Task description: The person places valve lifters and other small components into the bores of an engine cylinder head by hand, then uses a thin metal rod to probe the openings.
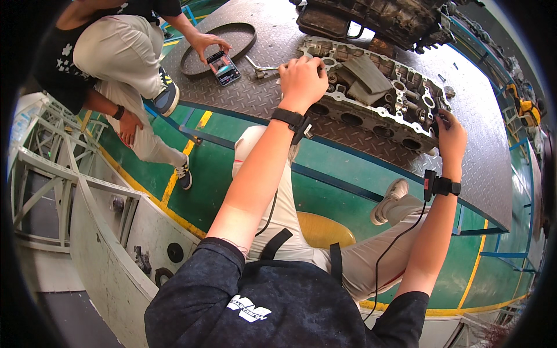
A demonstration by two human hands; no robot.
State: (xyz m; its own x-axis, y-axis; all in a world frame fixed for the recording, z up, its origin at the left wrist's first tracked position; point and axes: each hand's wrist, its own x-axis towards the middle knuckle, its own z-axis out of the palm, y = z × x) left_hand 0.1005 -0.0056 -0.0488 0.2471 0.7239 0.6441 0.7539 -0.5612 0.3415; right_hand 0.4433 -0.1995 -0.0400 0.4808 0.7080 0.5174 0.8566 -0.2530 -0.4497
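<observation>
An aluminium engine cylinder head (380, 107) lies lengthwise across the metal tabletop, its row of round ports toward me. My left hand (304, 81) is closed over its left end, with the fingertips partly hidden. At the opposite end, my right hand (452, 136) grips the right edge, thumb and fingers bent around it. Two flat grey pieces (364, 74) rest on top of the head between my hands. A bent silver wrench (261, 71) lies just left of my left hand; whether they touch, I cannot tell.
A dark engine block (371, 23) stands behind the head. At the table's left, a black belt loop (246, 46) lies near a phone (223, 68) held by another person's hand (207, 44). The checker-plate table (464, 168) ends close to my knees. A yellow stool (325, 230) is beneath me.
</observation>
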